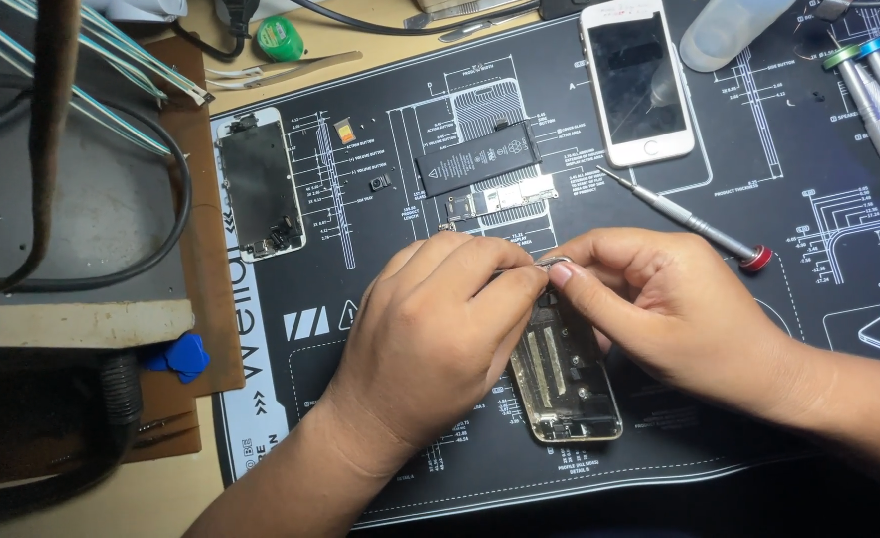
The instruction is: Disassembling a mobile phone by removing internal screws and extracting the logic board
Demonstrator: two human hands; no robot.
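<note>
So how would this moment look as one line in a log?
left hand: on phone shell | right hand: pinching small part above it | screwdriver: lying on mat

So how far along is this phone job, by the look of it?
Well into the teardown, it seems. Lifted out already: the screen panel, black battery and a small circuit board lie apart on the mat. In hand: the left hand and right hand pinch something small above the opened gold phone shell. A screwdriver and a whole white phone lie untouched.
</note>
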